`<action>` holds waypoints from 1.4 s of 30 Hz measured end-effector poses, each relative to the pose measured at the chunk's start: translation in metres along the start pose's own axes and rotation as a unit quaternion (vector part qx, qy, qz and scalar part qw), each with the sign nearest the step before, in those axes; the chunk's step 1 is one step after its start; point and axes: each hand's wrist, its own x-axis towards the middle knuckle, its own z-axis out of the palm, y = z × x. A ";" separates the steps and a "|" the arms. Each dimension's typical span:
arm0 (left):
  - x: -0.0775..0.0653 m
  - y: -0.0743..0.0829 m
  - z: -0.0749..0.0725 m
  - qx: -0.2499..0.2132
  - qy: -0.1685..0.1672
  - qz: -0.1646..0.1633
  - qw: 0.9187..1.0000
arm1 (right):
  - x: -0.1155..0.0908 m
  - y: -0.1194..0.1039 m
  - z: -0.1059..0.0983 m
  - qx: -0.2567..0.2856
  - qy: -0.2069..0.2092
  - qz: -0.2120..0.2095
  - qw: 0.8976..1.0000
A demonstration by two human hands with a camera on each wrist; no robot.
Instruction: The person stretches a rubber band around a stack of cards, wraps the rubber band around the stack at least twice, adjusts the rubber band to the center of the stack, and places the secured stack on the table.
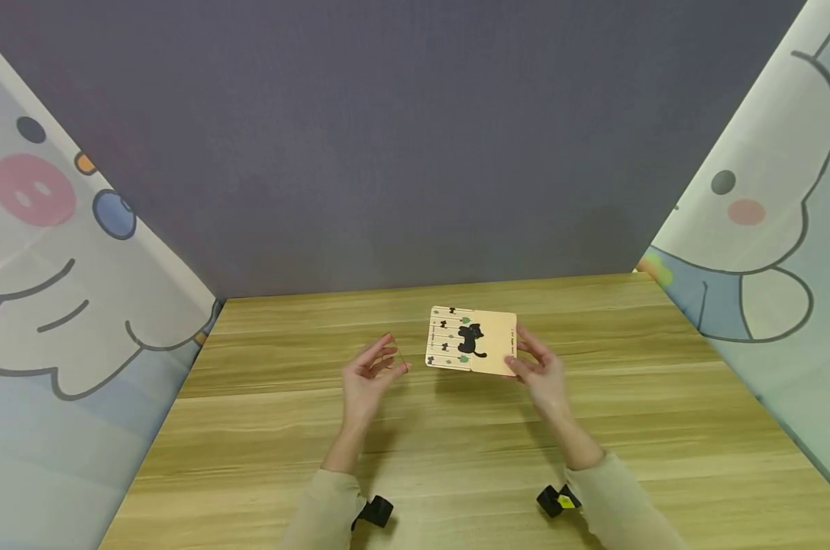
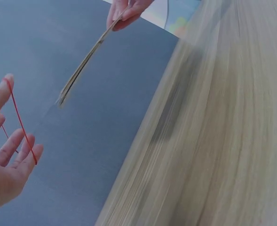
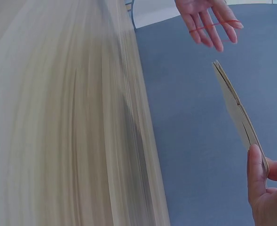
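My left hand (image 1: 366,382) is raised over the table, fingers and thumb spread apart inside a thin red rubber band (image 2: 19,115). The band is stretched taut between the thumb and the fingertips. To its right, my right hand (image 1: 545,382) pinches a thin cream booklet (image 1: 493,336) by its right end, thumb on top. A black cat, green leaves and a striped panel are printed on its face. Both wrist views show the booklet edge-on, with several layers. Its free end points toward the left hand, and a gap separates it from the band.
Below the hands is a wood-grain table (image 1: 250,458). A dark grey panel (image 1: 415,153) rises behind it. Cartoon-printed curtains hang at the left (image 1: 43,305) and right (image 1: 751,267). Black straps with small blocks sit at both wrists.
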 end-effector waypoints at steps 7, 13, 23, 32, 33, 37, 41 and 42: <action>0.001 0.007 0.007 0.038 -0.024 -0.055 0.997 | -0.003 -0.001 0.007 0.008 -0.008 0.010 1.000; 0.000 0.008 0.015 0.034 -0.049 -0.051 0.997 | -0.005 0.001 0.012 0.022 -0.012 0.006 1.000; 0.000 0.003 0.026 0.031 -0.047 -0.039 0.998 | -0.009 0.002 0.019 0.026 -0.019 0.004 0.999; 0.000 0.026 0.039 0.060 -0.033 -0.069 0.995 | -0.011 0.000 0.021 -0.005 -0.016 0.032 0.999; 0.000 0.027 0.039 0.061 -0.032 -0.073 0.995 | -0.011 0.000 0.021 -0.009 -0.018 0.033 0.999; 0.001 0.026 0.038 0.064 -0.034 -0.079 0.994 | -0.011 0.001 0.019 -0.020 -0.038 0.027 0.999; 0.004 0.025 0.034 0.071 -0.041 -0.089 0.993 | -0.011 0.002 0.016 -0.028 -0.074 0.006 0.997; 0.005 0.025 0.033 0.070 -0.044 -0.095 0.992 | -0.011 0.002 0.016 -0.029 -0.083 0.001 0.996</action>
